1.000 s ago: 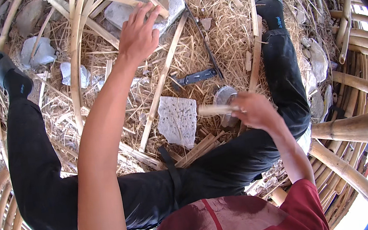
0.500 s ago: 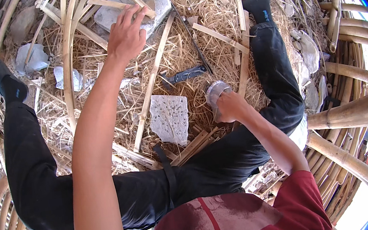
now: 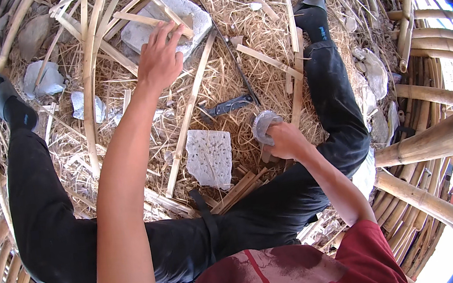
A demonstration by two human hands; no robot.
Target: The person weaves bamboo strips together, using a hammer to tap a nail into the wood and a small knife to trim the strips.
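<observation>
Head view: your left hand (image 3: 160, 64) lays spread fingers on a bamboo strip (image 3: 136, 19) over a stone (image 3: 198, 21); your right hand (image 3: 289, 142) clasps a clear cup (image 3: 263, 125), fingertips hidden.

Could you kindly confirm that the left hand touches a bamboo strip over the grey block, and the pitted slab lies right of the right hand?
Not quite: the pitted slab lies left of the right hand, as the head view shows; the left hand does touch a bamboo strip over the grey block.
</observation>
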